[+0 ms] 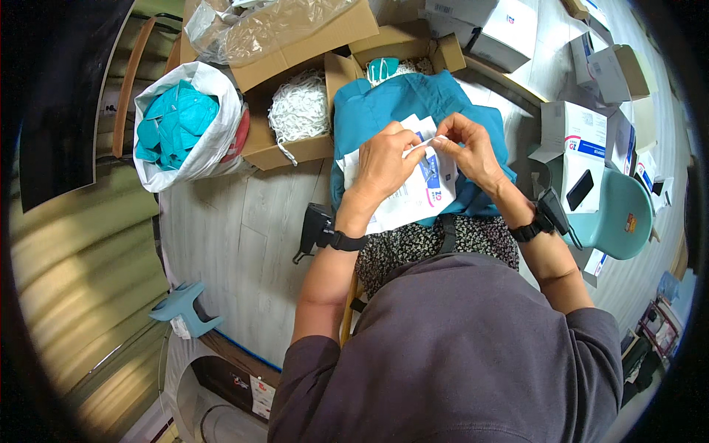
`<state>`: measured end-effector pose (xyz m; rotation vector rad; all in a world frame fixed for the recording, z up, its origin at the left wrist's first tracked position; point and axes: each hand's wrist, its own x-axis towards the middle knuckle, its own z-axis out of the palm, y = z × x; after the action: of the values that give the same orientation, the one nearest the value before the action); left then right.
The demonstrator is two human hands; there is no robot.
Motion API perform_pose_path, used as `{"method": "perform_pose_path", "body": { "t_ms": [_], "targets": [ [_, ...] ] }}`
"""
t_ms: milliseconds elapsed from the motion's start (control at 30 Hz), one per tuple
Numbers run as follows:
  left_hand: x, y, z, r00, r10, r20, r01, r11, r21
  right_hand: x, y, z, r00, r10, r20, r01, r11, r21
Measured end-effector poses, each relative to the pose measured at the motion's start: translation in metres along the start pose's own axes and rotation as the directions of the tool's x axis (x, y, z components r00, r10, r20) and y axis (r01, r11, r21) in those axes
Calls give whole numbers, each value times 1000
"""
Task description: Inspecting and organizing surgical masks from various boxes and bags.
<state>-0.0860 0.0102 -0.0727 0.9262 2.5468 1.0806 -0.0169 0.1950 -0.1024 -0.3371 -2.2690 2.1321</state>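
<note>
My left hand [385,164] and my right hand [471,153] meet over my lap, both closed in a pinch. Between their fingertips runs a thin white strip [427,142]; whether it is a cord or a folded edge is too small to tell. Just under the hands lie flat white-and-blue printed packages [402,208], overlapping one another. They rest on a large teal cloth [365,107] spread over my knees. My fingers partly cover the upper package.
At the left stands a white sack [193,166] of teal fabric pieces [177,118]. A cardboard box [255,151] holds white cords [299,107]; another box beyond holds a teal pouch [382,70]. On the right, a teal chair [628,214] bears white cartons [580,136] and a phone [580,190].
</note>
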Motion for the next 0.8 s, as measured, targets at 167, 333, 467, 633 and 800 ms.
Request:
{"method": "perform_pose_path", "body": {
  "t_ms": [167, 333, 467, 633, 800],
  "targets": [
    [-2, -4, 5, 970, 210, -122, -214, 977, -20, -1, -14, 9, 991, 132, 23, -134, 985, 110],
    [-13, 34, 9, 863, 428, -267, -408, 904, 131, 15, 7, 13, 971, 117, -209, -120, 993, 1],
    [-38, 75, -8, 872, 365, -327, -435, 884, -173, 30, 29, -7, 948, 66, -310, -164, 939, -302],
    [-47, 87, -47, 919, 303, -251, -362, 901, -238, 22, 40, -15, 949, -75, -306, -90, 866, -492],
    [8, 17, -41, 951, 112, -287, -113, 994, 12, 11, 19, 0, 974, -163, -156, 112, 950, -292]
  ]
}}
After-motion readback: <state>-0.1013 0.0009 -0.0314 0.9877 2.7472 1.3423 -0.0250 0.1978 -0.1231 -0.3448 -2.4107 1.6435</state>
